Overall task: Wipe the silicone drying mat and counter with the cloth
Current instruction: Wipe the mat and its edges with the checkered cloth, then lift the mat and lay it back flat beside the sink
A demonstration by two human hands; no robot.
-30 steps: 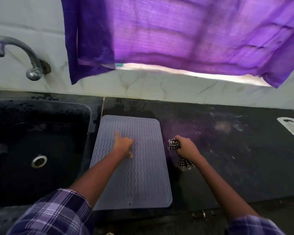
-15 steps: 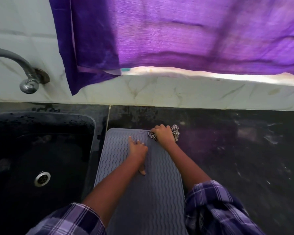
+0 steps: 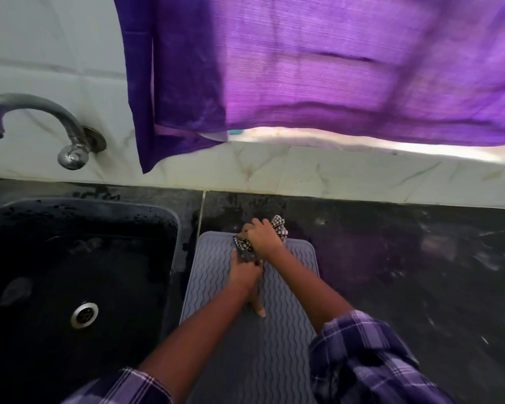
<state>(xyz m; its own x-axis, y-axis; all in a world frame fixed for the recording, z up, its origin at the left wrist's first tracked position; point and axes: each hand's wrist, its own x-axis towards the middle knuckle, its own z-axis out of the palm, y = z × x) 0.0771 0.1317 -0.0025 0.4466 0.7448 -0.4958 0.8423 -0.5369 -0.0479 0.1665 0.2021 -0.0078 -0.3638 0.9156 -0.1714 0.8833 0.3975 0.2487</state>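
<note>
The right hand (image 3: 263, 237), just above the centre of the frame, has its fingers curled around a bunched black-and-white checked cloth (image 3: 279, 225) and holds it down at the far end of the silicone drying mat (image 3: 286, 301). Part of the cloth sticks out beyond the knuckles onto the dark counter (image 3: 405, 272); another part shows under the hand toward the left, lying on the mat.

Just below it, the left hand (image 3: 244, 272) rests flat on the mat with its fingers fairly straight, index finger pointing toward the far edge and thumb stretched back toward the bottom of the frame. Its fingertips reach the near edge of the cloth; whether they touch it is unclear.

The mat is a grey rectangle with rounded corners and wavy ridges. Its long axis runs from the bottom centre of the frame up toward the wall, and it lies flat on the counter, close beside the black sink (image 3: 164, 228) that fills the left of the frame. A round metal drain (image 3: 84, 314) sits in the sink floor.

Both forearms enter from the bottom, in purple plaid sleeves (image 3: 362, 363). At upper left a curved metal tap (image 3: 41, 118) comes out of the white marbled wall (image 3: 333, 170). A purple curtain (image 3: 318, 62) hangs across the top of the frame.
</note>
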